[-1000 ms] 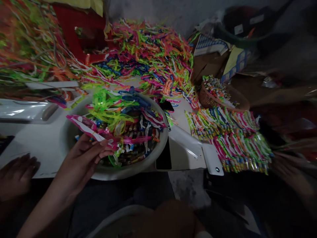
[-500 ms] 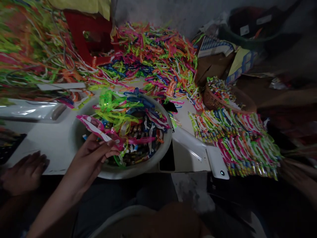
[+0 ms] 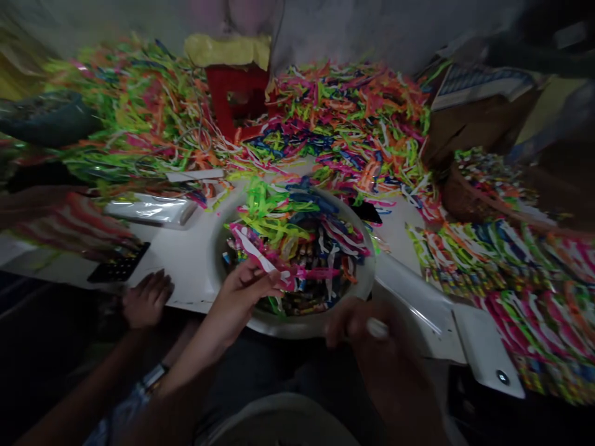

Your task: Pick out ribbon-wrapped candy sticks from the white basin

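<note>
My left hand pinches a flat pink-and-white plastic piece above the near left part of a round pale basin. In the basin lie green, blue and pink plastic pieces over several small printed tubes or sticks. My right hand, dark and a little blurred, is curled at the basin's near right rim. From its fingers shows a small white object whose kind I cannot make out.
Loose plastic pieces heap at the back around a red stool. Filled packs lie in rows at right, near a sealing tool. At left are another person's hand, a plastic bag stack and a black holed tray.
The view has swung left, so things sit farther right. My right hand has come up from low in the picture to the basin's rim. My left hand keeps the pink-and-white piece.
</note>
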